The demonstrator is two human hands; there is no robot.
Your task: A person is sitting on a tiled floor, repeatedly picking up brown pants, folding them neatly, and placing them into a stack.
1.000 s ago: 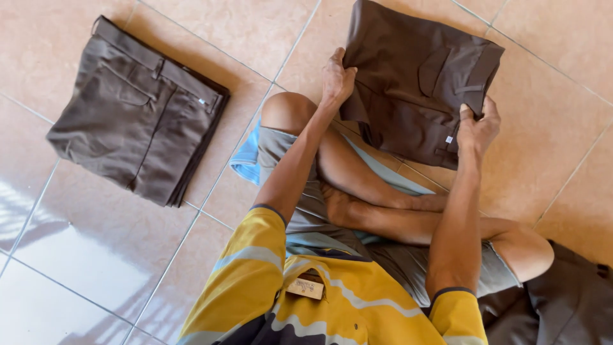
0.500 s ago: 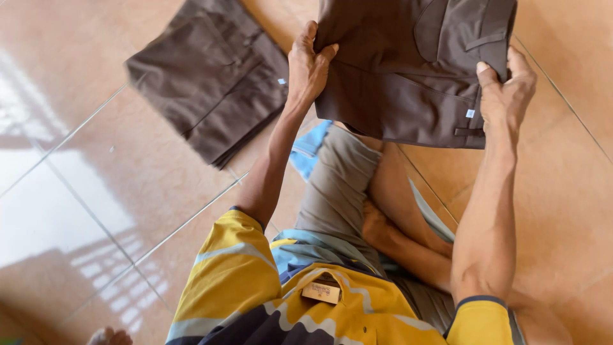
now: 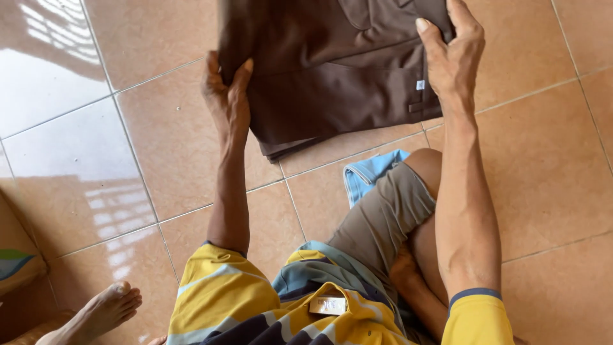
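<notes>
i had both hands on the folded brown garment, which lay flat on the tan floor tiles just ahead of my bent knees. my left hand pinched the garment's left edge, thumb on top and fingers tucked under the cloth; my right hand pressed down on its right side, fingers spread across the fabric near a small white tag stitched at the edge.

compared with a second earlier, the second folded dark pile that had sat on the tiles to my left was no longer in view, and the brown garment filled the top of the view, closer and squarer than before. half a second ago my hands were already at its two sides; since then the left one had slid lower along the edge. i judged that the fold was being squared up, not started.

as for labels, the white tag was a small square with a blue mark, too small to make out. a tan rectangular patch sat at the collar of my yellow striped shirt. a cardboard-coloured box corner with a green and blue patch showed at the left edge, and a bare foot lay beside it.
</notes>
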